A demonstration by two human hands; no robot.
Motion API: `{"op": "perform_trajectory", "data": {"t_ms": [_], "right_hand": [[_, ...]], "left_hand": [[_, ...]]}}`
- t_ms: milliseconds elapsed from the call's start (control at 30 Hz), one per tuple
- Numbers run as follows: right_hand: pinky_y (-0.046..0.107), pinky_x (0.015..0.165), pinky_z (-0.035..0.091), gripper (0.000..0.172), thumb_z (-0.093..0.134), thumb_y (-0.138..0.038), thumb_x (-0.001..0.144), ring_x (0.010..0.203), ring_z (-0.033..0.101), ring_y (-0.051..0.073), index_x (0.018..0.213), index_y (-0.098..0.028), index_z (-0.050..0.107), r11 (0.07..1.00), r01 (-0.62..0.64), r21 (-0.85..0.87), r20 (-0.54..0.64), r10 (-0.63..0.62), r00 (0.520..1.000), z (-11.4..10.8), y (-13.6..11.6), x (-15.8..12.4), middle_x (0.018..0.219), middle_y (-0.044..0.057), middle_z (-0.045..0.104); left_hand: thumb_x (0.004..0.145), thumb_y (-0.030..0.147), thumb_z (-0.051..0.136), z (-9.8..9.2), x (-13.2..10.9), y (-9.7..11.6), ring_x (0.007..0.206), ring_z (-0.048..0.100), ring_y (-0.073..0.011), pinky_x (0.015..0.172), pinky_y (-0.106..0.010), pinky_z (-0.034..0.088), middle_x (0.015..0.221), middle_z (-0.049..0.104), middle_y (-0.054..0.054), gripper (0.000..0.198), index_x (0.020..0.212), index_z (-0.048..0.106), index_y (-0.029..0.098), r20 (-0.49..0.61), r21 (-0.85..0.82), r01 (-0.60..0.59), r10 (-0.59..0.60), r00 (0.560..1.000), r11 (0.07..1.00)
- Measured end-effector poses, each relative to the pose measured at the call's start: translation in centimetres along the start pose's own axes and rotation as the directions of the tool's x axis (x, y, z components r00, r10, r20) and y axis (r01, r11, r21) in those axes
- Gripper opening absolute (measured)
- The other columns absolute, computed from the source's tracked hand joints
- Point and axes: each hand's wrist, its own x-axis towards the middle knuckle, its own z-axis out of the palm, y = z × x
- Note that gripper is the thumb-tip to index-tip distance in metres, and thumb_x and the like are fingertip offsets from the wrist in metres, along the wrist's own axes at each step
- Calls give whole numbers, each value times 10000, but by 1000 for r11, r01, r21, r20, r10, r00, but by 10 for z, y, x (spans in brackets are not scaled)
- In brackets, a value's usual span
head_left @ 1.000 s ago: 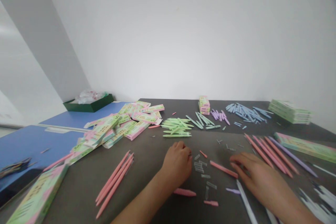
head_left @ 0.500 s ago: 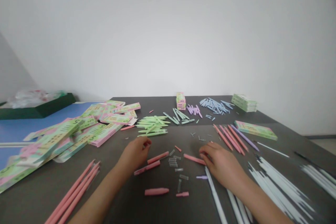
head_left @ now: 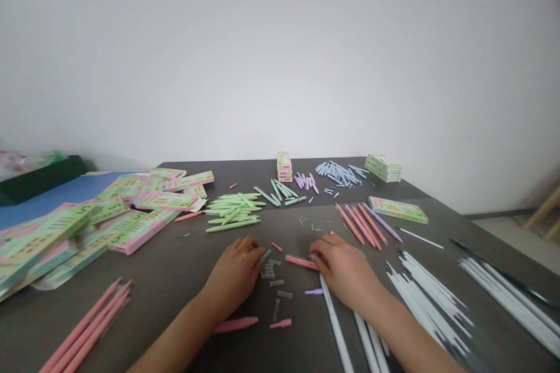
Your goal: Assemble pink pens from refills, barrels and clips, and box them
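My left hand is closed on the dark table, its thumb side beside several small clear tubes. Whatever its fingers hold is hidden. Two pink barrels seen there earlier are now covered by it. My right hand has curled fingers on the right end of a pink pen barrel, whose other end points left toward the tubes. Below my left hand lies another pink barrel, with a short pink tip piece to its right. A small purple piece and a long white pen lie by my right hand.
Green barrels, purple barrels and blue barrels are heaped farther back. Printed boxes pile up at left, and pink pens lie in front. White refills and a flat box are at right.
The view has turned slightly right. My left hand has come right and nearer, over the two pink barrels and up to the clear tubes. My right hand stays at its pink barrel.
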Motion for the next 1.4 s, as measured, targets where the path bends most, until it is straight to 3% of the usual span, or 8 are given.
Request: {"op": "perform_trajectory", "data": {"t_ms": [300,500,700,800,933,1167,1400], "right_hand": [[298,852,376,188,472,-199,886,882,578,203,846,-206,656,999,9,-39,4,-9,1000,1,-2,0,837,38,641],[314,920,337,169,488,-183,876,869,584,190,844,-199,654,999,18,-38,4,-18,1000,1,-3,0,841,32,641],[293,832,372,153,502,-156,859,865,583,192,847,-198,649,999,14,-29,13,-14,1000,2,-3,0,848,33,642],[285,778,379,156,496,-160,863,865,579,197,840,-194,646,999,16,-29,13,-16,1000,2,-3,0,845,38,642],[283,728,376,157,497,-159,861,863,576,206,820,-189,646,1000,8,-6,19,-8,1000,5,-3,0,844,48,643],[253,764,380,170,499,-138,859,874,575,174,825,-191,656,999,-22,39,19,21,1000,12,1,6,852,33,644],[234,776,395,121,594,-218,819,920,579,174,902,-184,674,998,-17,60,83,12,996,33,-19,39,919,53,652]], "left_hand": [[845,162,428,12,13,4,868,550,-216,796,-343,410,904,602,-75,236,836,662,194,-2,59,-2,2,1000,998],[807,154,459,15,18,-2,829,554,-222,775,-348,415,839,600,-78,185,748,634,172,-21,-1,29,-29,999,1000],[772,194,491,3,18,-8,891,555,-221,836,-342,404,891,615,-77,135,759,624,177,-94,-148,103,-117,989,984],[751,250,503,-8,18,-9,820,582,-223,761,-335,429,836,639,-69,132,762,607,170,-102,-252,181,-212,972,951],[730,352,515,-23,13,-15,651,598,-206,607,-300,435,681,645,-32,196,733,589,170,-25,-420,258,-295,955,870],[683,391,586,-29,4,-19,488,541,-140,454,-232,380,585,646,-6,227,682,578,165,200,-672,344,-287,937,655],[672,384,637,-30,0,-15,496,493,-102,458,-207,350,633,645,-8,285,794,674,130,318,-760,391,-228,920,519]]}}
